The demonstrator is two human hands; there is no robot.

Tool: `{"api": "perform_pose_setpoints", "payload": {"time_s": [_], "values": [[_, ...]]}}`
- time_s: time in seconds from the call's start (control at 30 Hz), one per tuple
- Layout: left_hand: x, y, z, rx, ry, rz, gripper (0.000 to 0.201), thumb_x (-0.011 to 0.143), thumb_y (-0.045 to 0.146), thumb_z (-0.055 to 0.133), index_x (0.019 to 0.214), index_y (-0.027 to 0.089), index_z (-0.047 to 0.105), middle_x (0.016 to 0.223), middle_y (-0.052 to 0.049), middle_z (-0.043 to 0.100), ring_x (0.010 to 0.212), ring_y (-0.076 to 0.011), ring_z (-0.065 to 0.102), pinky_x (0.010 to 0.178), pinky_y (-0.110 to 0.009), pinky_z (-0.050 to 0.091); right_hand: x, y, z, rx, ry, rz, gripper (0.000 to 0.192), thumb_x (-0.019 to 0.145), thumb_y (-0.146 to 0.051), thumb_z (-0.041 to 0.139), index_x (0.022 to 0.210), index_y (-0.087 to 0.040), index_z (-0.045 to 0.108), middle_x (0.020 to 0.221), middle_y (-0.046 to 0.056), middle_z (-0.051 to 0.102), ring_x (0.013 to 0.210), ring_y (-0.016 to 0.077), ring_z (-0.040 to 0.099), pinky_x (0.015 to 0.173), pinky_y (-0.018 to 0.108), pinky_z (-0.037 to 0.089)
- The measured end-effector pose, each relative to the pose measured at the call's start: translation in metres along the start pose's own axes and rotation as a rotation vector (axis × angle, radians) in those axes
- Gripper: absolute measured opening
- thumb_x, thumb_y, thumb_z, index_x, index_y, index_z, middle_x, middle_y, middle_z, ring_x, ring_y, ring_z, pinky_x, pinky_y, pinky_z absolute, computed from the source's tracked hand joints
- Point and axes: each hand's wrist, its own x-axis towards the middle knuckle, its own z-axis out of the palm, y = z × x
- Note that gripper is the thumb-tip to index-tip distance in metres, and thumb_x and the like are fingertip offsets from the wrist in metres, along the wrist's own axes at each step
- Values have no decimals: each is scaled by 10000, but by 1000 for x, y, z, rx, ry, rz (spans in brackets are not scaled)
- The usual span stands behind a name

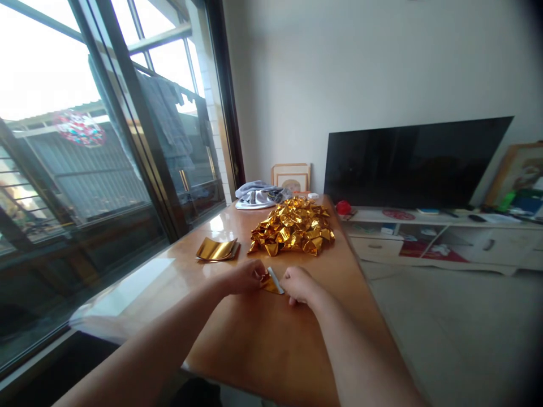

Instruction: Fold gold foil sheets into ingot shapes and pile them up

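Both hands on one gold sheet, near end of table

Left hand (250,276): thumb and fingertips nearly together, pinching the sheet's left side. Right hand (298,284): fingers curled in at the sheet's right side; tips hidden, can't tell if pinching or pressing. Gold sheet (271,287) sits between them, partly folded, pale strip showing, just above the wooden table (275,345) or on it. Just beyond, to the left: stack of flat gold sheets (216,250). Ahead, slightly right: heap of folded gold pieces (294,229). Behind the heap, grey cloth (259,195) at the table's far end.
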Motion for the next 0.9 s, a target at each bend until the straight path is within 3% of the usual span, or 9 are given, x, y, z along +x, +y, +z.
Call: {"api": "perform_pose_setpoints", "payload": {"time_s": [0.13,0.33,0.57,0.63,0.8,0.9], "values": [[5,4,-6,-28,-44,-73,381,615,159,682,994,173,643,939,-46,677,798,-198,605,644,-264,441,2,4,9,-22,81,-19,381,825,-552,617,668,-205,605,408,18,541,367,164,516,427,255,315],[5,-2,1,-91,-52,-75,413,627,154,666,1038,179,627,963,-46,671,803,-197,601,630,-262,426,6,10,19,-57,265,-145,140,775,-323,682,699,-221,622,475,-15,545,425,127,482,486,252,259],[-13,2,-2,-410,-58,-85,333,702,237,704,1023,181,635,862,-10,642,769,-172,556,648,-258,388,8,6,19,-124,323,-169,109,728,-201,643,635,-201,587,579,-1,598,492,111,459,494,252,213],[-15,4,-6,-529,-60,-78,308,753,285,695,1037,182,636,865,-16,644,769,-165,555,665,-262,390,7,4,15,-89,330,-181,105,727,-210,639,636,-193,590,600,-2,604,517,111,465,493,246,221],[-10,0,-9,-730,156,-103,309,835,426,662,1016,176,656,1003,-64,656,864,-180,586,756,-287,416,-3,-8,1,145,320,-204,106,762,-240,585,675,-180,591,631,-9,591,572,113,485,513,226,288],[-6,2,-4,-829,120,-97,381,857,514,628,980,156,679,933,-78,663,820,-180,580,722,-287,411,-13,-18,-7,330,245,-203,106,769,-256,569,693,-182,572,626,-24,556,559,102,456,505,218,303]]}}
